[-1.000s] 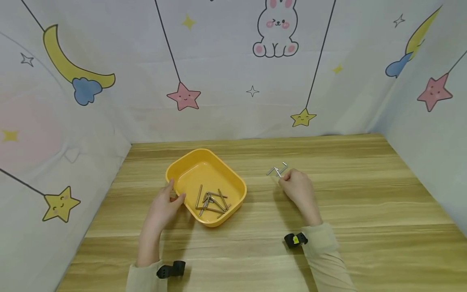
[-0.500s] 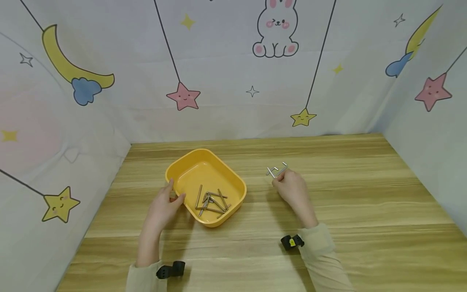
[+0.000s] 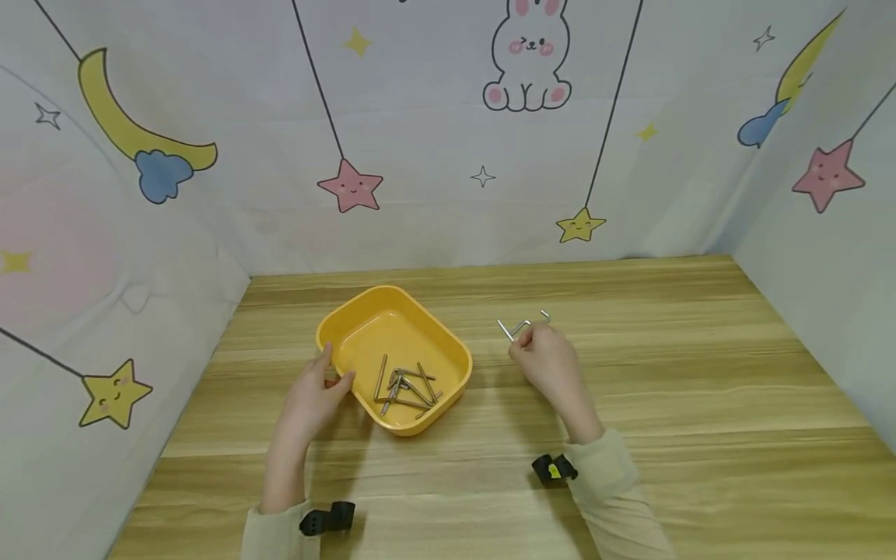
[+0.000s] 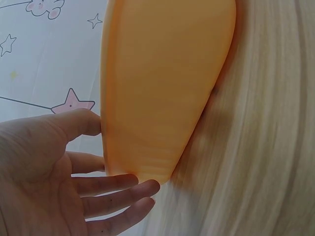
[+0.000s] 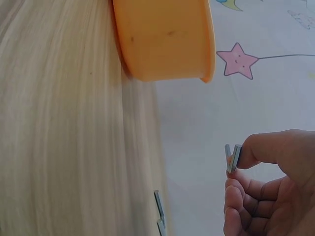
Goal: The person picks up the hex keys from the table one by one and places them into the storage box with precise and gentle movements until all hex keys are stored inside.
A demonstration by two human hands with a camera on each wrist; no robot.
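Your left hand rests against the near-left wall of a yellow tray that sits on a wooden table; in the left wrist view the fingers lie straight and spread along the tray's outer wall, with the thumb against the rim, steadying it rather than gripping. Inside the tray lies a loose pile of metal hex keys. Your right hand is to the right of the tray, just above the table, pinching one L-shaped hex key between thumb and forefinger; the right wrist view shows its bent end held clear of the wood. One more hex key lies on the table just beyond that hand. By the look of it, you are mid-pickup in gathering keys into the tray. The next move likely calls for carrying the pinched key left over the tray's rim and releasing it onto the pile.
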